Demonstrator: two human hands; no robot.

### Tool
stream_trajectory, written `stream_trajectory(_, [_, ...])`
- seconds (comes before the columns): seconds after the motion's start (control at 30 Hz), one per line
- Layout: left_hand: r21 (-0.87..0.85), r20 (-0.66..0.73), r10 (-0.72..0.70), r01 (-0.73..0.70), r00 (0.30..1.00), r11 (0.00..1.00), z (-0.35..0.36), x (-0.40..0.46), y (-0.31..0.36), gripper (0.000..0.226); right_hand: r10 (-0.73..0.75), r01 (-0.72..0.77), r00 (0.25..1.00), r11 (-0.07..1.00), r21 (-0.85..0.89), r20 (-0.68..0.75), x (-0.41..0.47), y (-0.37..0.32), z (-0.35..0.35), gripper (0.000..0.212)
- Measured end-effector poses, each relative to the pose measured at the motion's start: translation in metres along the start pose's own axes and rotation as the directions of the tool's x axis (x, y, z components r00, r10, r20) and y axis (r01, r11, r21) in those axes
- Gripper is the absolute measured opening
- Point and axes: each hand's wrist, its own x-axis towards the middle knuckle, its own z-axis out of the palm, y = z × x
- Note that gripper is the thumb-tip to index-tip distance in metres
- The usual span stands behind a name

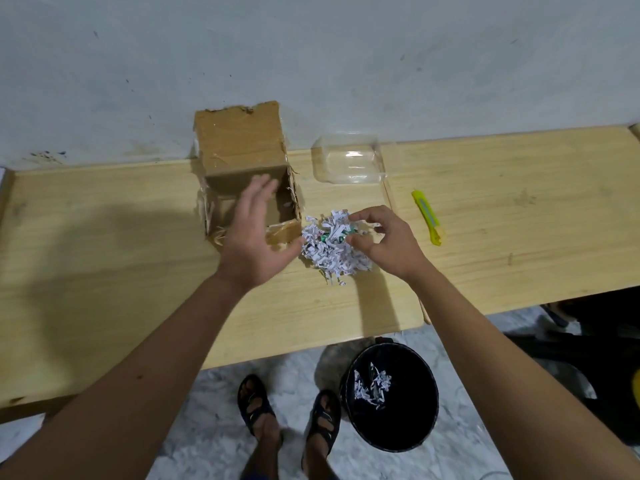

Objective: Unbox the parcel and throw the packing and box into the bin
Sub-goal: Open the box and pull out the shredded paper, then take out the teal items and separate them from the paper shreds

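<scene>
An opened brown cardboard box [239, 157] stands on the wooden table [104, 244], its lid flap leaning up against the wall. A heap of white shredded paper [329, 251] lies on the table just right of the box. My left hand [256, 237] hovers open over the box's front right corner, fingers spread, thumb close to the shreds. My right hand [384, 240] rests on the right side of the heap, its fingertips curled into the shreds. A black bin [391, 431] stands on the floor below the table edge, holding some shredded paper [372, 384].
A clear plastic container [349, 162] sits upside down near the wall, right of the box. A yellow box cutter [427, 216] lies further right. My two sandalled feet [287, 410] stand on the marble floor left of the bin. A dark chair [588, 341] is under the table's right part.
</scene>
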Motion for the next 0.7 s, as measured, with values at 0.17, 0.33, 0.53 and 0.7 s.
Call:
stream_trajectory(0.17, [-0.009,0.386,0.075,-0.078,0.919,0.997,0.041,0.003,0.028,0.127,-0.030,0.045,0.989,0.994,-0.102,0.145,0.000,0.026,-0.002,0.094])
stream_trajectory(0.33, [0.082,0.473,0.220,-0.291,0.853,0.953,0.070,0.009,0.021,0.141,-0.087,0.158,0.936,0.970,-0.185,0.341,0.003,0.051,0.007,0.138])
stream_trajectory(0.53, [0.123,0.526,0.097,-0.189,0.845,0.974,0.087,-0.002,0.009,0.146,-0.191,0.262,0.936,0.939,-0.223,0.296,0.014,0.065,0.019,0.140])
stream_trajectory(0.7, [0.010,0.550,-0.038,0.039,0.834,0.999,0.094,0.007,0.001,0.135,-0.213,0.280,0.933,0.937,-0.211,0.291,0.023,0.063,0.019,0.112])
